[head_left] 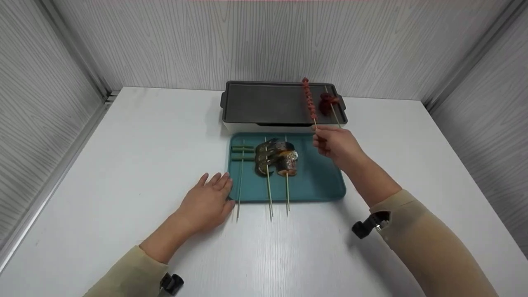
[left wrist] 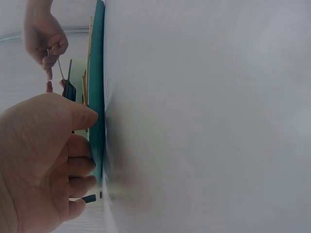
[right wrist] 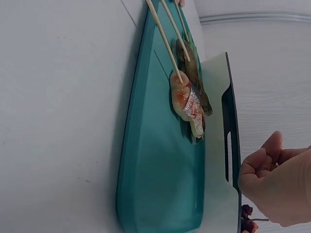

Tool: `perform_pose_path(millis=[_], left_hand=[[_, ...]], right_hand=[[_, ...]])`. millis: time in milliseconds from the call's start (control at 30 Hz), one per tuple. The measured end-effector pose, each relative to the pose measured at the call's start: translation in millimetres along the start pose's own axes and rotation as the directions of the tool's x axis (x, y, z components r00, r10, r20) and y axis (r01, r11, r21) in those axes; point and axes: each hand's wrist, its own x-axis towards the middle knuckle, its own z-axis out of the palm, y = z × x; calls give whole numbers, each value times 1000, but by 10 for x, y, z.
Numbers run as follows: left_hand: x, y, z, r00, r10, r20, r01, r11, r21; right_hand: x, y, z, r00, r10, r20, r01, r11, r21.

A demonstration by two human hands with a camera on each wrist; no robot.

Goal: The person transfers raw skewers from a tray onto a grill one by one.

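Observation:
My right hand (head_left: pixel 336 144) pinches the stick of a skewer threaded with small red pieces (head_left: pixel 309 101). The skewer points away from me, overlapping the dark griddle (head_left: pixel 264 103) in the head view. In the right wrist view the thumb and fingertips (right wrist: pixel 269 150) meet near the griddle's edge; the skewer is hidden there. My left hand (head_left: pixel 205 204) touches the near left corner of the teal tray (head_left: pixel 317 187), its fingers loosely extended along the rim. On the tray lie a green vegetable skewer (head_left: pixel 243 159), a dark brown skewer (head_left: pixel 260 159) and a fish-like skewer (head_left: pixel 287 163).
Another skewer with dark red pieces (head_left: pixel 326 104) lies at the griddle's right end. The griddle's white base (head_left: pixel 241 128) stands just behind the tray. Stick ends overhang the tray's near edge. White wood-grain panels (head_left: pixel 264 41) enclose the white table (head_left: pixel 144 140) at back and sides.

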Motion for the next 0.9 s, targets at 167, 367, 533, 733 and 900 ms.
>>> perform_pose_path(millis=[167, 367, 533, 733, 900], left_hand=[[5, 22, 3, 1000, -2, -4, 2, 1000, -2], [8, 32, 8, 1000, 6, -6, -6, 1000, -8], [7, 37, 9, 1000, 7, -10, -7, 1000, -5], [7, 40, 6, 1000, 13, -17, -13, 1000, -11], [-1, 40, -4, 1000, 16, -4, -16, 1000, -22]], right_hand=[[106, 15, 14, 999, 19, -34, -18, 999, 30], [166, 21, 9, 996, 40, -74, -37, 998, 44], [195, 16, 6, 996, 47, -78, -44, 998, 50], [233, 26, 7, 996, 53, -77, -48, 997, 66], [262, 48, -11, 996, 60, -59, -54, 994, 100]])
